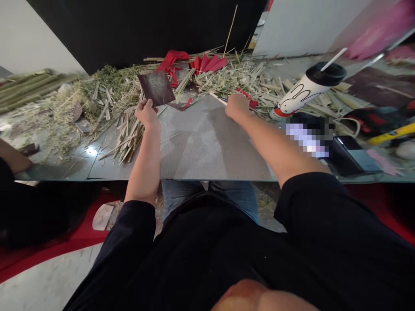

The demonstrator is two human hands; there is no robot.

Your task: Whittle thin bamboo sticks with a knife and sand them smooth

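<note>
My left hand [147, 113] pinches a dark brown square of sandpaper [157, 88] by its lower edge and holds it tilted up. On the right, my right hand [238, 106] is closed in a fist around a thin bamboo strip [216, 96], whose pale end sticks out to the left; a small dark part beside it is too small to make out. Just below my left hand lies a bundle of split bamboo strips [128, 134]. The grey tabletop [201, 142] stretches between my forearms.
Bamboo shavings [240, 71] and red cloth [210, 64] line the back. Green bamboo poles [29, 88] lie far left, near another person's arm [13, 157]. To the right stand a rabbit-print cup [300, 95], a phone [353, 149] and a red-black power tool [372, 119].
</note>
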